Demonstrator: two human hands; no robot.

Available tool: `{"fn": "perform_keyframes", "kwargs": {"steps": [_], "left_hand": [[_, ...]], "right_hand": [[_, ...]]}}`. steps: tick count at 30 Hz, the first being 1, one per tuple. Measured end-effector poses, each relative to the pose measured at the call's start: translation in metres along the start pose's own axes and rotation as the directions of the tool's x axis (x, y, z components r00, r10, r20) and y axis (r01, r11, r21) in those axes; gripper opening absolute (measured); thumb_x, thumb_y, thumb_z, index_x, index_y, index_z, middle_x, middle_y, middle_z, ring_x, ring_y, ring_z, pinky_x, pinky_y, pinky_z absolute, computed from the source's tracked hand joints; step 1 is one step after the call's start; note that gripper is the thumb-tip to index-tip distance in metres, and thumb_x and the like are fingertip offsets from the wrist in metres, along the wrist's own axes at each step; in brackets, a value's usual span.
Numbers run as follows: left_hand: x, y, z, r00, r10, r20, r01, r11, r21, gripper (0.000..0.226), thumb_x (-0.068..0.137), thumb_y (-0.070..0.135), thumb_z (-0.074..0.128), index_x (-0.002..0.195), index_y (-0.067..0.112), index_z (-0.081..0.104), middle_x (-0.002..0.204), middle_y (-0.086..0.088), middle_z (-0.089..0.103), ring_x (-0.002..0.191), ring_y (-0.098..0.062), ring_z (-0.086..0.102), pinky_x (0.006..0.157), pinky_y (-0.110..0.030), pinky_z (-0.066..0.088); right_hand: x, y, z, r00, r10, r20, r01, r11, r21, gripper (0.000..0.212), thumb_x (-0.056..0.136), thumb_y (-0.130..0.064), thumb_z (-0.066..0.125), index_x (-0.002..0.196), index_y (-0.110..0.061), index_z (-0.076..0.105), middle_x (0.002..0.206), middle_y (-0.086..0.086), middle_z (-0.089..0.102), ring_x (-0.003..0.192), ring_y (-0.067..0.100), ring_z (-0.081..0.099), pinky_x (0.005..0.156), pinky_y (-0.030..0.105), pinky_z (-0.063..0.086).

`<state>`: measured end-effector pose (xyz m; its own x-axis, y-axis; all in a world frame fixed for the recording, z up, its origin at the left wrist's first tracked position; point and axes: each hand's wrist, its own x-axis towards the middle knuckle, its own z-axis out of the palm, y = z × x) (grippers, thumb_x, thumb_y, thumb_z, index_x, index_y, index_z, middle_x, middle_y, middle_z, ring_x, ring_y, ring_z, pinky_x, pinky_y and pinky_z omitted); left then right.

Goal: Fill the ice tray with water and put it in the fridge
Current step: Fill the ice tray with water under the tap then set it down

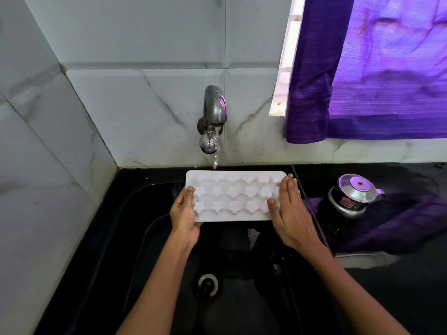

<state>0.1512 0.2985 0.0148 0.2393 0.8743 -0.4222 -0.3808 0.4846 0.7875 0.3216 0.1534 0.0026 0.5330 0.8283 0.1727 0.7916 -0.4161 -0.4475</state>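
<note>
Two hands at a white ice tray (232,197), held level above a black sink (154,238), far edge just under the tap (214,117). Thin stream of water (215,162) from the spout, meeting the tray near its far-left edge. Left hand (185,213) gripping the left end, thumb on top, fingers hidden beneath. Right hand (289,213) flat and straight-fingered along the right end, steadying, not clasping. Star-shaped cells pale throughout; fill level impossible to judge. To the right, on the dark desk (399,298), a small metal kettle (350,197); behind it, a purple curtain (375,68) against the tiled wall (145,105).

Step in hand, by judgement: filling. Best kept level and slid slowly beneath the stream, cell row by cell row, a slight tilt for overflow into neighbouring cells. Gentle flow preferable against splashing. Soft tray likely to sag once loaded; support from below at both ends advisable before the carry to the fridge, not in view
</note>
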Motion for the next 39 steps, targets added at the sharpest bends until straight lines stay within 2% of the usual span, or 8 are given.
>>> {"fn": "perform_keyframes", "kwargs": {"steps": [5,9,12,14,20,23,27,39], "left_hand": [[-0.003,0.018,-0.033,0.996,0.053,-0.077,-0.052,0.999,0.013,0.013,0.094,0.021,0.056,0.104,0.020,0.064,0.095,-0.003,0.070,0.083,-0.021,0.067,0.069,-0.040,0.058],[-0.003,0.035,-0.064,0.983,0.123,-0.134,-0.117,0.992,0.048,0.017,0.094,0.023,0.056,0.109,0.019,0.064,0.096,-0.002,0.070,0.084,-0.020,0.067,0.060,-0.034,0.060],[-0.002,0.045,-0.083,0.974,0.163,-0.160,-0.156,0.986,0.055,0.016,0.095,0.023,0.055,0.107,0.020,0.064,0.095,-0.001,0.069,0.082,-0.017,0.067,0.055,-0.029,0.058],[0.000,0.051,-0.092,0.967,0.185,-0.174,-0.179,0.983,0.052,0.014,0.095,0.022,0.054,0.106,0.020,0.064,0.096,-0.001,0.068,0.079,-0.015,0.066,0.050,-0.025,0.055],[0.009,0.062,-0.111,0.957,0.198,-0.214,-0.192,0.980,0.048,0.033,0.096,0.026,0.053,0.126,0.012,0.057,0.098,-0.002,0.067,0.081,-0.016,0.065,0.048,-0.025,0.055],[0.014,0.064,-0.116,0.964,0.170,-0.205,-0.167,0.985,0.033,0.038,0.097,0.036,0.050,0.125,0.013,0.059,0.115,-0.007,0.066,0.095,-0.022,0.066,0.058,-0.031,0.058],[0.021,0.065,-0.117,0.982,0.057,-0.179,-0.059,0.998,-0.004,0.052,0.095,0.053,0.043,0.125,0.014,0.059,0.117,-0.009,0.067,0.100,-0.025,0.066,0.066,-0.036,0.054],[0.023,0.036,-0.069,1.000,-0.002,0.024,0.000,0.996,0.086,0.045,0.099,0.045,0.037,0.128,0.017,0.055,0.117,-0.010,0.067,0.103,-0.026,0.066,0.074,-0.038,0.055]], "right_hand": [[0.006,-0.035,0.013,0.993,0.062,0.101,-0.096,0.922,0.376,0.066,0.098,-0.045,0.018,0.151,-0.009,0.000,0.160,0.003,-0.004,0.145,0.007,-0.005,0.110,0.015,-0.003],[0.018,-0.055,0.023,0.981,0.160,0.108,-0.192,0.742,0.643,0.048,0.103,-0.023,0.031,0.148,-0.008,0.025,0.150,0.004,0.036,0.132,0.009,0.036,0.104,0.016,0.026],[0.028,-0.065,0.029,0.973,0.161,0.167,-0.232,0.640,0.733,0.040,0.101,-0.011,0.036,0.141,-0.012,0.041,0.120,-0.004,0.061,0.108,0.004,0.057,0.086,0.011,0.046],[0.032,-0.074,0.029,0.975,0.132,0.179,-0.222,0.606,0.764,0.039,0.100,-0.003,0.037,0.135,-0.015,0.047,0.100,-0.018,0.060,0.091,-0.004,0.060,0.072,0.005,0.046],[0.041,-0.091,0.033,0.974,0.077,0.211,-0.218,0.548,0.807,0.038,0.095,0.009,0.038,0.127,-0.004,0.055,0.097,-0.021,0.060,0.085,-0.011,0.061,0.069,0.004,0.047],[0.047,-0.094,0.035,0.972,0.092,0.218,-0.233,0.540,0.809,0.038,0.094,0.008,0.041,0.129,-0.002,0.053,0.110,-0.011,0.059,0.098,-0.002,0.057,0.080,0.007,0.049],[0.060,-0.089,0.037,0.965,0.108,0.238,-0.258,0.533,0.806,0.039,0.092,0.009,0.045,0.129,-0.002,0.054,0.125,0.004,0.061,0.111,0.011,0.058,0.099,0.029,0.048],[0.055,-0.024,0.028,0.937,0.273,0.220,-0.330,0.479,0.813,0.038,0.090,0.007,0.053,0.128,-0.002,0.055,0.119,0.002,0.062,0.113,0.019,0.060,0.099,0.039,0.049]]}}
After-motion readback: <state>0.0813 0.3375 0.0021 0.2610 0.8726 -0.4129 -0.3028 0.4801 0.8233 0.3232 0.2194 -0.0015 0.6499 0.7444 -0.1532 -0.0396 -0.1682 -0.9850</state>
